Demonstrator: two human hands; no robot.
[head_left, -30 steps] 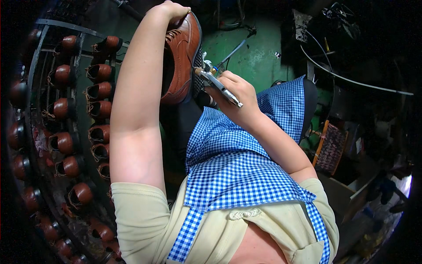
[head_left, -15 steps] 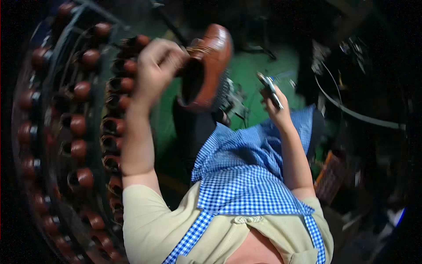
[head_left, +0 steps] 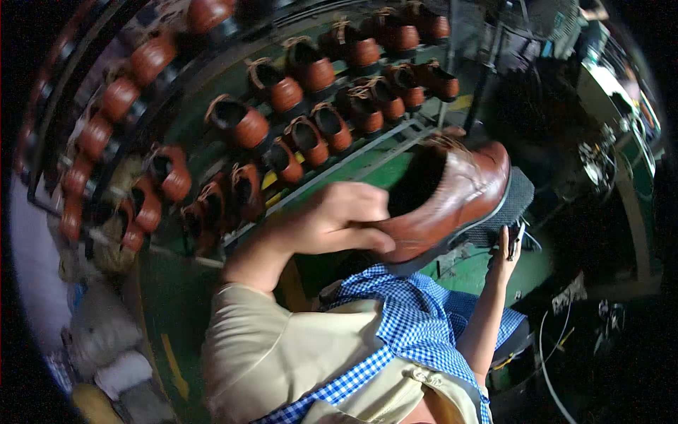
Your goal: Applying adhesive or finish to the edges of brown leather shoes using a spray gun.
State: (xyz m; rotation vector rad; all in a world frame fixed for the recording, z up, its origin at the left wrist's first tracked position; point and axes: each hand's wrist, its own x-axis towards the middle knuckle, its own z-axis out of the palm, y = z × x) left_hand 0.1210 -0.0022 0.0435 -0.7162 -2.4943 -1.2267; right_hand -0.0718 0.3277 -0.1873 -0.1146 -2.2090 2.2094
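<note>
My left hand (head_left: 342, 220) is closed on the heel end of a brown leather shoe (head_left: 459, 194), thumb outside and fingers at the opening. The shoe is tilted, its toe to the upper right, with tan laces (head_left: 445, 141) across its top. Beneath and beyond it shows a dark textured surface (head_left: 521, 198); whether this is part of the shoe or a separate pad I cannot tell. Lower right of the shoe, my right hand (head_left: 504, 258) is closed around a small slim metal tool (head_left: 517, 242), whose exact kind is unclear.
A metal rack (head_left: 339, 166) with several rows of similar brown laced shoes (head_left: 307, 67) curves along the far left. Pale sacks (head_left: 106, 332) lie at the lower left on the green floor (head_left: 169, 283). A bench (head_left: 614, 106) with equipment stands at the right.
My view has swung left, bringing more of the rack in. My left hand has moved from beside the laces to the shoe's heel end. The right hand still holds the tool.
</note>
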